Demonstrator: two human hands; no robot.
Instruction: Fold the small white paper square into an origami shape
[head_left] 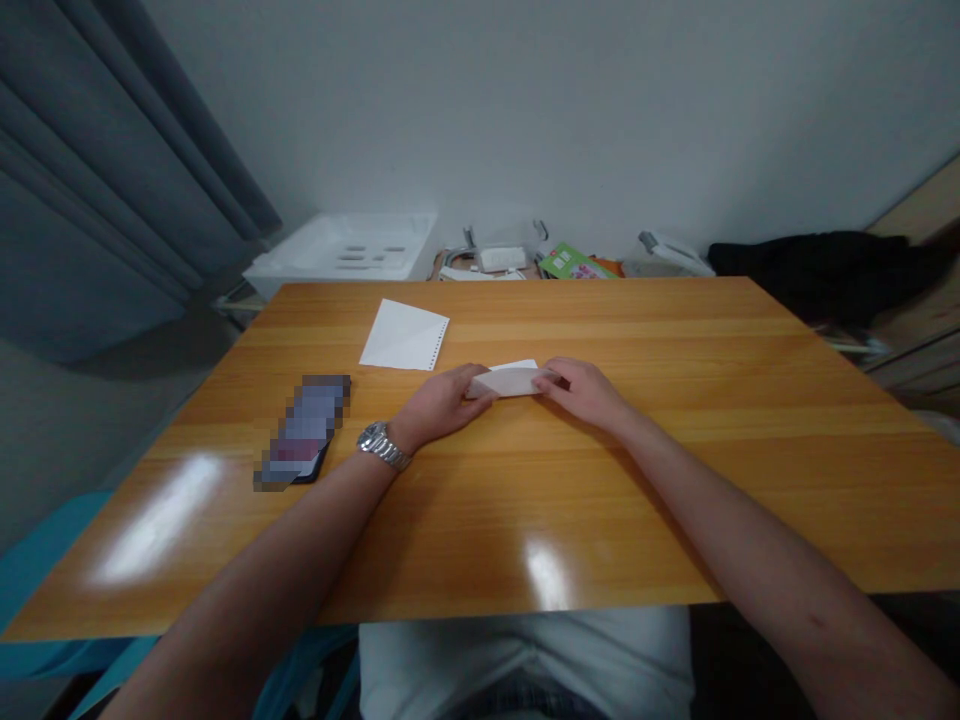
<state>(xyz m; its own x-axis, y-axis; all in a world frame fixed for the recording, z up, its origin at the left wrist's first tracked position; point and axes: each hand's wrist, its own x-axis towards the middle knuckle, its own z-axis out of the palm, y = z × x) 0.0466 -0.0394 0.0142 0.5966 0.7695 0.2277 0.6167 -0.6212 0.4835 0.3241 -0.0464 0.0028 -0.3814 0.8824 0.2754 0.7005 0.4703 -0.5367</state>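
In the head view, one folded paper [510, 383] is over the counter [487, 520], the left hand [441, 402] grasping its nine o'clock end, the right hand [585, 392] its three o'clock end. From it, one loose sheet [405, 336] lies towards ten o'clock, one phone [306, 432] towards nine.

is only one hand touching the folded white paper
No, the left hand and right hand hold opposite ends of the folded white paper.

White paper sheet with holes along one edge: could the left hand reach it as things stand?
Probably yes: nothing visible stands between the left hand and the white, hole-edged paper sheet, but the hand grips the folded white paper, so may need to let go.
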